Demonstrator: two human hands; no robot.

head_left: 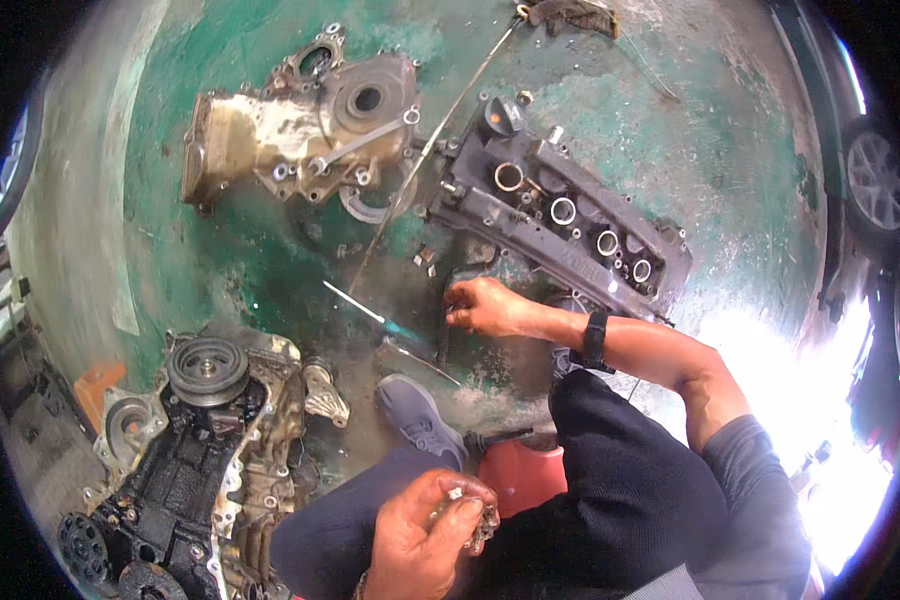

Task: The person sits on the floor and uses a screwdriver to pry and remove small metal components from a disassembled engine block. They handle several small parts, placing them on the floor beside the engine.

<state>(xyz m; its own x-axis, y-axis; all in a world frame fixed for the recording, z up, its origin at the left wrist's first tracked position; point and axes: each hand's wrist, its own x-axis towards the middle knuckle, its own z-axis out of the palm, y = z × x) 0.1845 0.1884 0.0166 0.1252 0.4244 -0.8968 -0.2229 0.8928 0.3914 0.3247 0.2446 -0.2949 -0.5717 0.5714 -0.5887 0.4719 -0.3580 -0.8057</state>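
A car repair workshop, with the work done on the floor.

Engine parts lie spread across a worn, oil-stained green concrete floor [240, 270]. A dark valve cover [560, 215] sits at the middle of it; to its left lies a tan timing cover [290, 130] with a spanner [365, 145] on it, and well below and left of it stands a grimy engine block [200, 450] with a pulley. To the valve cover's far right, a car wheel [878, 180] shows at the picture's edge.

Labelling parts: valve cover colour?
Dark grey valve cover, clearest in the head view.
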